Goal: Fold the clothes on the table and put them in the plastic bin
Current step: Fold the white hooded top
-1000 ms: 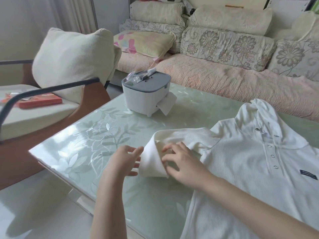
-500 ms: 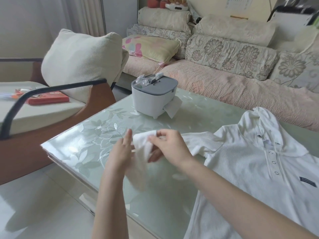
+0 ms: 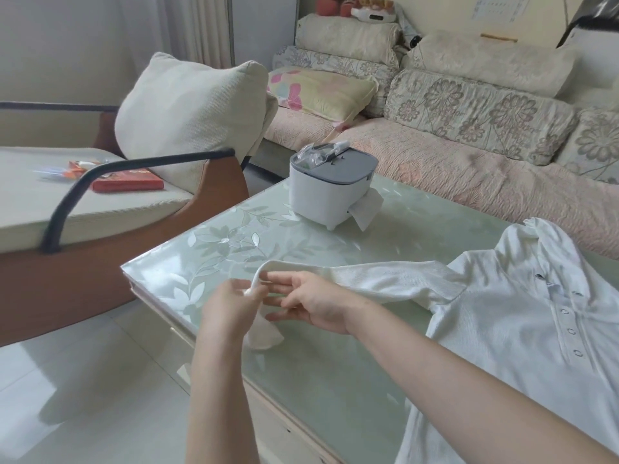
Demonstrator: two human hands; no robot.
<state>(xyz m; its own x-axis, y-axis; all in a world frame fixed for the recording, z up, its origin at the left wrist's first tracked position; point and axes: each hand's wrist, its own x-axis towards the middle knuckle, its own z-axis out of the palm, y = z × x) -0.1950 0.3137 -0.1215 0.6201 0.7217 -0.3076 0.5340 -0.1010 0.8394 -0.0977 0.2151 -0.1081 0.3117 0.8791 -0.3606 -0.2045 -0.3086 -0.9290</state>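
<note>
A white ribbed polo shirt (image 3: 522, 316) with a button placket lies face up on the right of the green glass table (image 3: 328, 390). Its long left sleeve (image 3: 375, 279) stretches out toward the table's left corner. My left hand (image 3: 231, 309) pinches the sleeve's cuff end, which hangs down below it. My right hand (image 3: 311, 303) is just right of it, fingers extended along the sleeve with the fabric draped over them. No plastic bin is in view.
A white tissue box with a grey lid (image 3: 331, 189) stands at the table's far left side. An armchair with a cream cushion (image 3: 187, 115) is at left, and a floral sofa (image 3: 469, 128) runs behind the table. White floor tiles lie below the table's left edge.
The bunched sleeve has been lifted off the table and pulled out straight to the left. Both hands moved up and left with the cuff. The camera view tilted up slightly.
</note>
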